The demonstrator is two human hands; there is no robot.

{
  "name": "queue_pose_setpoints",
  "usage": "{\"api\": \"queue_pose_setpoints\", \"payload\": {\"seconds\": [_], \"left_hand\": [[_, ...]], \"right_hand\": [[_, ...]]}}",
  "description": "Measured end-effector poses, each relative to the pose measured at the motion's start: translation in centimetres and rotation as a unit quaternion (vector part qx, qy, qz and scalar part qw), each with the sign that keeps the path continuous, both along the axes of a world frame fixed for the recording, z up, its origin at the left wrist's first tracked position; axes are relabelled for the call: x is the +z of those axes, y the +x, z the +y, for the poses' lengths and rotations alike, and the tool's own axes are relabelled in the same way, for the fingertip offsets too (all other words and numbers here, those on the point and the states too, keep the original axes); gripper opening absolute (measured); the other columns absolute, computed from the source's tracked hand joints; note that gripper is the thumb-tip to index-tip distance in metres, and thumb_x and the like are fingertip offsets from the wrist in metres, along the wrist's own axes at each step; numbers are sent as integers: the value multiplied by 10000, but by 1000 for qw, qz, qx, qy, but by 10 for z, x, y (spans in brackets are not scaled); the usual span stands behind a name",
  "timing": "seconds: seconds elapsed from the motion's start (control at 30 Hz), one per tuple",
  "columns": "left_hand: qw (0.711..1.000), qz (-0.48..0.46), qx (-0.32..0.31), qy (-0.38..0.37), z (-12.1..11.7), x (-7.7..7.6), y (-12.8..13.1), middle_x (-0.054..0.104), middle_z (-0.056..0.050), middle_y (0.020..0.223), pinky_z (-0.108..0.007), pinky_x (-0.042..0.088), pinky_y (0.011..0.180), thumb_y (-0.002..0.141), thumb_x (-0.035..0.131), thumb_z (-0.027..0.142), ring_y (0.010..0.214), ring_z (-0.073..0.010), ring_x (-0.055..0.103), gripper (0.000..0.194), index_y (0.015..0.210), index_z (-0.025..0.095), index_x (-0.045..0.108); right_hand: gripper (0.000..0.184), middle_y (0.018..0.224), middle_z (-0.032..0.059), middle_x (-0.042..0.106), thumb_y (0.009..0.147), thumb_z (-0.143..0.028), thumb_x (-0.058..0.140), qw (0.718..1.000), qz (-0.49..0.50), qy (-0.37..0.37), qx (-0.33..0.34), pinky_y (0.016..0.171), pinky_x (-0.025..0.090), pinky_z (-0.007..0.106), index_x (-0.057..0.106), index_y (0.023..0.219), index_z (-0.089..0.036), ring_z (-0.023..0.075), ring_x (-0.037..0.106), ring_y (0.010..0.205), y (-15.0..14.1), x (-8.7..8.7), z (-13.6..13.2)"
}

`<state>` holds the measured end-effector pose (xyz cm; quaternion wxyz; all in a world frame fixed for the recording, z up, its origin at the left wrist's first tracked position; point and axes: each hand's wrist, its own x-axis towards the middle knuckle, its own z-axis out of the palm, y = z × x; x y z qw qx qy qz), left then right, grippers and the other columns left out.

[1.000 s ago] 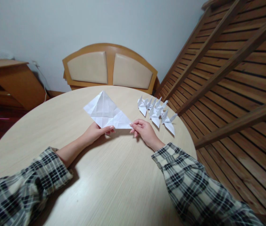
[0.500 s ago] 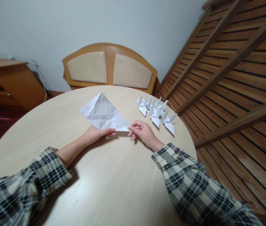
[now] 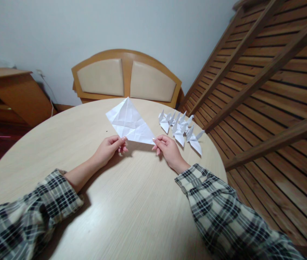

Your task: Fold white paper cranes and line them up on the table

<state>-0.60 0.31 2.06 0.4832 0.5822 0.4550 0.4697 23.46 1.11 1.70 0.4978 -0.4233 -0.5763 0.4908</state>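
Though creased, sharp-cornered white paper

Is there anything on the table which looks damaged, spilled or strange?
Only a small dark speck stands out on the pale tabletop, left of the creased white paper. It is too small to identify. I see no spill or tear.

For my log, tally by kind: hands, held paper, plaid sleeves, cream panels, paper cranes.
Left hand and right hand: 2
Held paper: 1
Plaid sleeves: 2
Cream panels: 2
Paper cranes: overlapping, exact count unclear
Total without cranes: 7
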Motion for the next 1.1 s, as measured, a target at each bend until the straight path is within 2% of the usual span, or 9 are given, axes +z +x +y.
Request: {"api": "queue_pose_setpoints", "payload": {"seconds": [0.13, 0.23, 0.3, 0.4, 0.5, 0.6, 0.73, 0.9, 1.1], "left_hand": [[999, -29, 16, -2, -1, 1, 0, 630, -37, 617, -248, 412, 523, 849, 568, 462, 527, -119, 517, 335, 675, 176, 591], [994, 51, 47, 79, -3, 3, 1, 561, -12, 572, -257, 390, 549, 884, 522, 443, 542, -121, 485, 368, 620, 186, 535], [977, 135, 80, 142, -5, 4, 1, 514, 12, 580, -263, 372, 550, 878, 551, 413, 548, -124, 458, 311, 661, 193, 519], [913, 276, 143, 264, -7, 5, 2, 582, -27, 767, -320, 437, 674, 815, 653, 328, 708, -180, 533, 167, 877, 195, 574], [820, 383, 169, 390, -7, 4, 3, 589, -123, 1143, -462, 417, 942, 797, 674, 241, 1078, -293, 523, 371, 1153, 204, 575], [772, 440, 141, 437, -6, 2, 3, 475, -145, 1383, -511, 345, 1060, 837, 632, 192, 1287, -329, 408, 516, 1332, 232, 491], [763, 465, 102, 438, -6, 0, 1, 360, -111, 1523, -516, 300, 1112, 876, 561, 135, 1391, -325, 316, 566, 1409, 279, 435], [762, 478, 101, 426, -5, 0, -1, 344, -97, 1546, -524, 300, 1115, 881, 528, 106, 1406, -325, 303, 581, 1425, 289, 438], [787, 455, 86, 407, -5, 3, -1, 383, -100, 1526, -535, 330, 1090, 895, 499, 117, 1379, -321, 353, 561, 1425, 292, 444]], "right_hand": [[274, 637, -7, 653, 779, -439, 682, 999, 15, -6, -32, 395, 362, 181, 569, 771, -190, 63, 487, 438, 3, 0, 3], [274, 637, -9, 648, 779, -442, 676, 999, 15, -9, -40, 390, 359, 179, 566, 770, -192, 62, 484, 437, 3, 0, 4], [280, 636, -9, 648, 777, -446, 680, 999, 13, -10, -35, 390, 367, 177, 566, 773, -191, 61, 491, 438, 3, 1, 4], [298, 635, -5, 652, 772, -454, 689, 1000, 12, -14, -16, 378, 371, 173, 560, 767, -186, 63, 509, 438, 1, 3, 2], [300, 632, 2, 659, 774, -448, 689, 1000, 13, -27, 9, 370, 380, 174, 551, 765, -182, 66, 521, 435, -2, 6, -2], [287, 639, 8, 668, 781, -429, 686, 999, 15, -36, 30, 390, 414, 176, 544, 772, -180, 63, 530, 438, -4, 8, -5], [294, 637, 4, 676, 777, -441, 688, 998, 15, -46, 50, 384, 421, 178, 540, 776, -186, 64, 537, 432, -6, 10, -8], [322, 626, 0, 686, 768, -467, 691, 996, 12, -48, 74, 386, 421, 172, 528, 759, -190, 64, 552, 429, -7, 14, -11], [349, 634, 1, 686, 774, -509, 677, 995, 16, -55, 85, 383, 425, 180, 533, 768, -191, 73, 562, 432, -8, 17, -14]]}}
